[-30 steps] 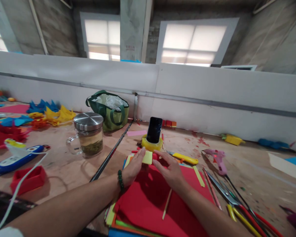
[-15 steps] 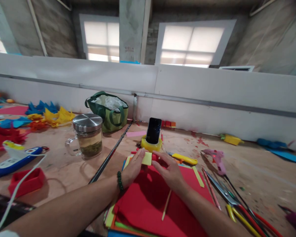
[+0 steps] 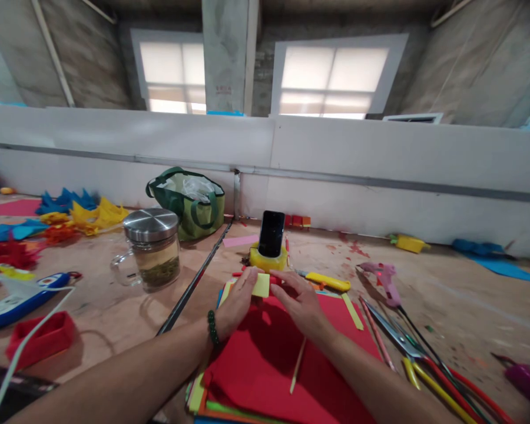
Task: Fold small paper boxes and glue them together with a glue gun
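Observation:
My left hand [image 3: 236, 301] and my right hand [image 3: 301, 302] meet over the far edge of a stack of coloured paper topped by a red sheet [image 3: 269, 359]. Both pinch a small yellow paper piece [image 3: 261, 285] between them, the left thumb pressed on its left side, the right fingers on its right side near a small red bit. A green bead bracelet sits on my left wrist. A thin wooden stick [image 3: 298, 366] lies on the red sheet under my right forearm.
A black phone [image 3: 271, 233] stands in a yellow tape roll just beyond my hands. A lidded glass mug [image 3: 152, 249], green bag [image 3: 189, 203], power strip [image 3: 20, 294] and red tray [image 3: 42, 338] lie left. A yellow cutter [image 3: 324, 281], pink glue gun [image 3: 382, 278] and scissors [image 3: 406, 347] lie right.
The view has shifted slightly; my hands stay together on the yellow piece with hardly any movement.

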A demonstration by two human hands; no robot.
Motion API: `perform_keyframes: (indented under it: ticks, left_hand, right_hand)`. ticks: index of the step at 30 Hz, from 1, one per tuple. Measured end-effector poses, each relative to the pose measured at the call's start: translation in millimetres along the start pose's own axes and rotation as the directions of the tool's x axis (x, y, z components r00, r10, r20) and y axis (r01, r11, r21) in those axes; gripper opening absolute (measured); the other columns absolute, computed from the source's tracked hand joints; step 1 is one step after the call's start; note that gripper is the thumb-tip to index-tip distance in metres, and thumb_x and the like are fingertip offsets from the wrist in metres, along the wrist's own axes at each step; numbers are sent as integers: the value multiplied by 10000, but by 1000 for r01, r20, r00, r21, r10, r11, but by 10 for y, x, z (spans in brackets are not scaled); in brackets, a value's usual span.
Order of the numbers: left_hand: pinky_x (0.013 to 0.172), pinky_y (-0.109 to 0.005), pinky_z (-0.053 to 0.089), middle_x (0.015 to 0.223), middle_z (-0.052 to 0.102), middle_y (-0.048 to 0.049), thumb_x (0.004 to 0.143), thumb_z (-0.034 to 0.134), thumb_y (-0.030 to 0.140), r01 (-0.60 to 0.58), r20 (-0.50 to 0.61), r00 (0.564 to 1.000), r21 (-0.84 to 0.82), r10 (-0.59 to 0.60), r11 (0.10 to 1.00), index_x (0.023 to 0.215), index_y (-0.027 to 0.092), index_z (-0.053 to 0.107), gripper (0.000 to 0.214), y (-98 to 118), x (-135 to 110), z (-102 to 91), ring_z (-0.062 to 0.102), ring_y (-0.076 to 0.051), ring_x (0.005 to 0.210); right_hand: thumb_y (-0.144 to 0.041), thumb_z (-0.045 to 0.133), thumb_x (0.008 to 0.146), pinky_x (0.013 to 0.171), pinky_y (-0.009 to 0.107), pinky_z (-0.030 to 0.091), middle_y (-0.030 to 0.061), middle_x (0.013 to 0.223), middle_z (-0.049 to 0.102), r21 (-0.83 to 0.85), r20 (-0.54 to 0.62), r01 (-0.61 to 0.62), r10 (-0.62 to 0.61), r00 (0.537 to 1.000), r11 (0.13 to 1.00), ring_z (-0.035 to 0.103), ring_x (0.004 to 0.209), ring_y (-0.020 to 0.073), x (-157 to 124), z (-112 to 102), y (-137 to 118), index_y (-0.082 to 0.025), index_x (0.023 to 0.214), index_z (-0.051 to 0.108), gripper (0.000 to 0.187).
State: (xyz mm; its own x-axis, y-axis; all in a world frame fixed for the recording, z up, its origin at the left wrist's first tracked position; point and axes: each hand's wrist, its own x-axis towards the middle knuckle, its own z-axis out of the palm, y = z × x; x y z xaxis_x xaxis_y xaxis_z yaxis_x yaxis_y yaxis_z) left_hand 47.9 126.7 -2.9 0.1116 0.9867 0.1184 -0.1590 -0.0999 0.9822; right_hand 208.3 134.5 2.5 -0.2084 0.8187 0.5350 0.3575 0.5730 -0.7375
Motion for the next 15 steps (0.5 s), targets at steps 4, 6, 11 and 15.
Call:
perform_keyframes:
  ticks: [4, 6, 11, 15]
  left_hand:
    - [572, -254, 417, 735, 578, -13, 817, 460, 714, 25, -3, 1000, -39, -25, 999, 1020, 168, 554, 591, -52, 17, -5, 523, -142, 614]
    - [553, -253, 414, 725, 568, -12, 812, 450, 725, 39, -1, 999, -56, -39, 998, 1020, 160, 548, 610, -69, 26, -6, 512, -138, 590]
    - [559, -252, 417, 725, 570, -11, 812, 460, 721, 17, 2, 1000, -35, -17, 999, 1005, 168, 554, 593, -48, 21, -12, 513, -136, 593]
    - [574, -263, 427, 732, 577, -13, 826, 436, 718, -31, 18, 999, 26, 30, 999, 997, 179, 561, 580, -18, 10, -15, 525, -150, 612]
  right_hand:
    - [-297, 623, 850, 837, 361, 526, 55, 1025, 693, -16, -5, 16, -16, 1000, 1000, 638, 948, 207, -3, 7, -11, -251, 1096, 698, 261]
    - [-296, 630, 845, 801, 345, 535, 53, 1008, 690, -23, -8, 19, -19, 1000, 1000, 640, 920, 201, -5, 13, -4, -251, 1099, 699, 267]
    - [-270, 634, 836, 801, 343, 533, 52, 1005, 685, -35, -6, 24, -24, 1000, 999, 635, 925, 200, -1, 25, 14, -254, 1104, 695, 275]
    - [-267, 633, 836, 821, 351, 524, 56, 1013, 686, -24, -7, 19, -19, 1000, 1000, 634, 938, 204, -1, 22, 11, -243, 1104, 694, 276]
